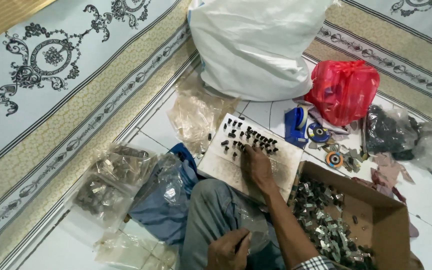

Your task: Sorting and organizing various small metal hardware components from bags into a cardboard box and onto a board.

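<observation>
My right hand point(257, 167) lies palm down on a white board point(223, 162) on the floor. Its fingertips rest among several small black parts point(256, 137) that stand in loose rows on the board; I see nothing gripped in it. My left hand point(228, 250) is low in the view by my knee. It is closed on the edge of a small clear plastic bag point(252, 227) that rests on my grey trouser leg.
An open cardboard box point(381, 210) of small metal pieces point(321, 220) sits to the right. Behind the board are a big white sack point(256, 45), a red bag point(343, 90), a blue tape dispenser point(295, 125) and round discs point(333, 160). Clear bags of parts point(106, 185) lie at the left.
</observation>
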